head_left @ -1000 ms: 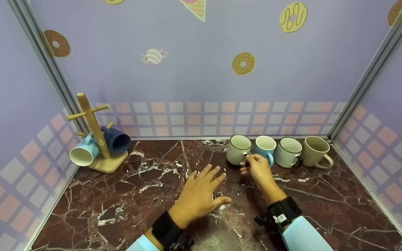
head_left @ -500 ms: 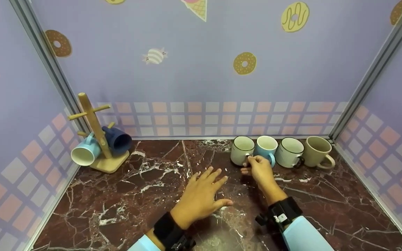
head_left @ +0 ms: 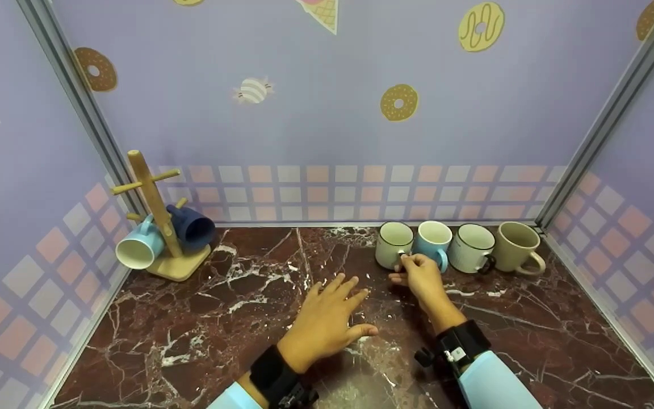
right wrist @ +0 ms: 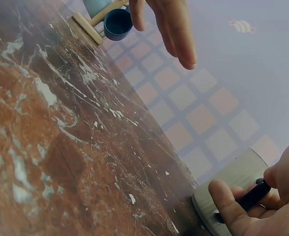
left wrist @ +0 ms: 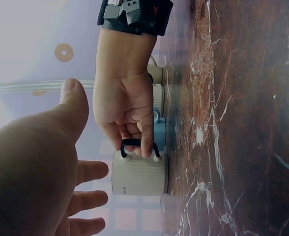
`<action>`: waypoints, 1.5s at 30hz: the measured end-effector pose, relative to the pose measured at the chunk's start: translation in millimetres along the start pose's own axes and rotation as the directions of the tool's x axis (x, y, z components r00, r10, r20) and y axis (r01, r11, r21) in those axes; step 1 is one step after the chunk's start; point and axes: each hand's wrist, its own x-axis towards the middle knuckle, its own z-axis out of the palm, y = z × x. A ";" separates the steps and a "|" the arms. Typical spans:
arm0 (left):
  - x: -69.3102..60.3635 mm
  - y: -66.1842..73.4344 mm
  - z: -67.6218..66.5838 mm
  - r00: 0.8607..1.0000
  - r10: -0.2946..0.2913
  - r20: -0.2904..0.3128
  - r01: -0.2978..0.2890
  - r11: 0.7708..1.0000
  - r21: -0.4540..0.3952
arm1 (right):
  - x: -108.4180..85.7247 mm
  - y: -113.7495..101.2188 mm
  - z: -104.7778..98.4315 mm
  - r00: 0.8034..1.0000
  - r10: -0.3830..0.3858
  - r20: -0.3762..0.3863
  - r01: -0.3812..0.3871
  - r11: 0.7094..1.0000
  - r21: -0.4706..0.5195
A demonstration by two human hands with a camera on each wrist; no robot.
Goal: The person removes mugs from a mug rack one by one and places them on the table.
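My right hand point(head_left: 424, 279) pinches the black handle point(left wrist: 134, 142) of a white ribbed mug point(head_left: 393, 243) with a dark rim. That mug stands upright at the left end of a row of mugs along the back wall. In the right wrist view, fingers and thumb curl around the handle point(right wrist: 252, 195). My left hand point(head_left: 324, 321) hovers over the table to the left of the right hand, fingers spread and nothing in it. Beside the gripped mug stands a light blue mug point(head_left: 432, 237), partly hidden by my right hand.
Further right stand another white dark-rimmed mug point(head_left: 473, 250) and a beige mug point(head_left: 514, 248). At the far left, a wooden mug tree point(head_left: 154, 204) carries a light blue mug point(head_left: 139, 250) and a navy mug point(head_left: 197, 232). Patterned walls border the dark marbled table point(head_left: 219, 341).
The white mug in my right hand has shifted slightly right, closer to the light blue mug, mostly in the first half second. My left hand keeps nearly the same place.
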 end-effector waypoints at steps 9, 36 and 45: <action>0.8 0.7 -0.5 1.000 -0.007 0.015 0.007 1.000 0.006 | 1.8 0.2 -5.0 0.999 0.013 0.049 -0.011 0.999 -0.050; -1.4 -9.7 -10.0 0.999 -0.052 0.006 0.052 0.999 0.003 | -0.5 -22.7 -21.3 0.982 -0.186 0.038 0.175 0.806 -0.566; -2.7 -35.1 -29.3 0.989 -0.130 -0.074 0.130 0.992 0.001 | -19.1 -53.7 -19.5 0.931 -0.351 0.099 0.321 0.661 -0.679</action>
